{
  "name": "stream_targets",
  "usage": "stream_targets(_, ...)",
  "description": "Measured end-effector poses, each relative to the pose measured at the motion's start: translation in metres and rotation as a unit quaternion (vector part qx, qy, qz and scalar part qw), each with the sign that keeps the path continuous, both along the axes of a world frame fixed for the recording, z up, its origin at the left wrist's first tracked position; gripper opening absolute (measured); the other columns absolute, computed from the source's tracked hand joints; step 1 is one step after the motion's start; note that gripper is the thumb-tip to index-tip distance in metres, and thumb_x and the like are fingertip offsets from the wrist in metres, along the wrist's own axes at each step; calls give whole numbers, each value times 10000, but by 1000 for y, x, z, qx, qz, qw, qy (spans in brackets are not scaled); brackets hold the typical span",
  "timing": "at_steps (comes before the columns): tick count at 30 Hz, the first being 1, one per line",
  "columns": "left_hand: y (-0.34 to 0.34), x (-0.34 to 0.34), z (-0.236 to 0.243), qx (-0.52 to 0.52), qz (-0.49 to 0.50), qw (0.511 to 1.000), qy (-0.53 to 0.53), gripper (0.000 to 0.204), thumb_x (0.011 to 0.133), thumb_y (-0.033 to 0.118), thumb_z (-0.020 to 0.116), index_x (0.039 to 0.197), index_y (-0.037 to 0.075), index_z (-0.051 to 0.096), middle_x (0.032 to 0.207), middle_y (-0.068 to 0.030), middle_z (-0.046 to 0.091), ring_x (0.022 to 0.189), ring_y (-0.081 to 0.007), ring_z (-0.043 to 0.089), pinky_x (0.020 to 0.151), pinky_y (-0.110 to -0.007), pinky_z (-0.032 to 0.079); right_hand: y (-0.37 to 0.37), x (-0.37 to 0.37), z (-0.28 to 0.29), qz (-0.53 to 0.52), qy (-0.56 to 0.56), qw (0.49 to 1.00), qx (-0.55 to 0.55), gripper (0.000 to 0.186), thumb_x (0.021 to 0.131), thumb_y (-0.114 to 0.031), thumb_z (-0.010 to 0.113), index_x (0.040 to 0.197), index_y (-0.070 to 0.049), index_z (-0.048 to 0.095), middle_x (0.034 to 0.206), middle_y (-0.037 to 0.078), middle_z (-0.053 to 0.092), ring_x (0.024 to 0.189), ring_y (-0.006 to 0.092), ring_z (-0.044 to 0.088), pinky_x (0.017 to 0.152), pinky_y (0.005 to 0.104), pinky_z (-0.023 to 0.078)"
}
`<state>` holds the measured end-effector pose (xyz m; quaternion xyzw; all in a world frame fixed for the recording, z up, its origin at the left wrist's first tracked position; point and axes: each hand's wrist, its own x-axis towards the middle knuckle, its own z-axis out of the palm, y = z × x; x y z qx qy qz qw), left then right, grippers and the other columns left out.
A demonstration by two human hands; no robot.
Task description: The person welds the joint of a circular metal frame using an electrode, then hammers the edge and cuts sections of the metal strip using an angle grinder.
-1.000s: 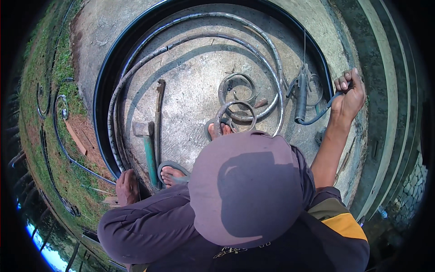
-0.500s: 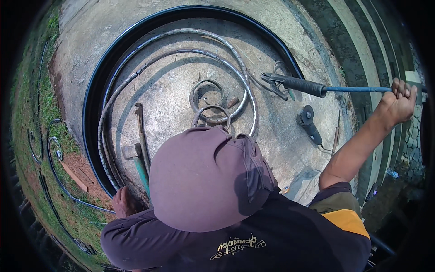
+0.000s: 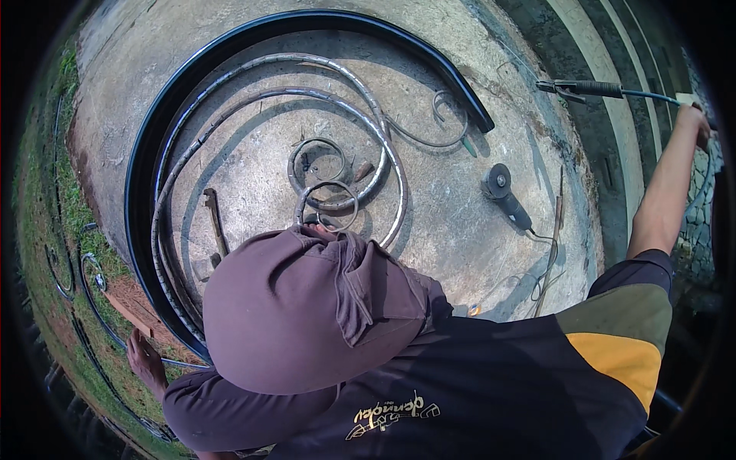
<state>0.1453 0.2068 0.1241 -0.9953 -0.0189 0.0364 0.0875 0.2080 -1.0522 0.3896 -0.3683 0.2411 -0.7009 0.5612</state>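
Electrode holder (image 3: pixel 598 89) at two o'clock, its cable (image 3: pixel 652 96) in your right hand (image 3: pixel 692 124)

You have the holder out at two o'clock in the view, its dark handle outward and its nose pointing toward nine. The bluish cable leaves the handle's outer end and runs to your right hand, clenched around it between two and three o'clock, the arm stretched long. Behind the holder lie stepped ledges (image 3: pixel 625 146) with pale edges.

Inward from there, an angle grinder (image 3: pixel 510 203) lies on the concrete floor (image 3: pixel 452 230) just short of three o'clock. Slim rods (image 3: pixel 550 261) lie past it, a little beyond three. Between one and two, a thin lead (image 3: pixel 429 143) ends in a green tip near the end of a black curved band (image 3: pixel 138 176). That band sweeps round from eight o'clock over the top, enclosing bent metal tubing (image 3: pixel 307 93) with small rings (image 3: pixel 334 182) near eleven. Toward nine, you have a hook-ended bar (image 3: pixel 216 222).

Your left hand (image 3: pixel 146 362) is at eight o'clock over the grass (image 3: pixel 57 207), near a reddish-brown plank (image 3: pixel 126 313) and a dark tube (image 3: pixel 188 363). Its palm is hidden, so you cannot tell whether it grasps anything. Your cap (image 3: pixel 284 307) covers the part below centre, toward seven.
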Motion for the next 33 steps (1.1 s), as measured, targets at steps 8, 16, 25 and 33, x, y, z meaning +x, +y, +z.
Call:
stream_targets(8, 7, -42, -20, -272, 295, 916, -17, 465, 1051, 388, 553, 1385, 65, 571, 1242, -196, 639, 1138, -289, 620, 959, -397, 465, 12, -67, -193, -293, 105, 945, 98, 388, 1025, -140, 391, 821, 189, 417, 687, 254, 664, 530, 339, 682, 508, 398, 644)
stream_targets(16, -12, -217, -104, -263, 476, 839, -33, 504, 949, 415, 692, 1289, 52, 612, 1111, -211, 691, 1049, -331, 675, 892, -429, 508, 72, -139, -315, -102, 929, 351, 56, 374, 910, -375, 663, 1109, -70, 744, 969, 151, 764, 793, 306, 747, 725, 451, 585)
stream_targets(25, -63, -247, -115, -243, 485, 840, 12, 502, 929, 411, 710, 1268, 53, 616, 1089, -212, 695, 1030, -341, 680, 878, -437, 512, 220, 83, -328, 228, 805, 431, -338, 818, 797, -543, 776, 1416, -50, 566, 1280, 234, 673, 1206, 377, 645, 1041, 451, 483)
stream_targets(33, -73, -254, -120, -240, 485, 841, 25, 501, 912, 407, 727, 1250, 53, 621, 1069, -213, 699, 1013, -349, 685, 865, -443, 516, 284, 142, -401, 322, 779, 403, -355, 937, 666, -351, 880, 1454, -24, 492, 1314, 276, 634, 1250, 388, 610, 1079, 439, 458)
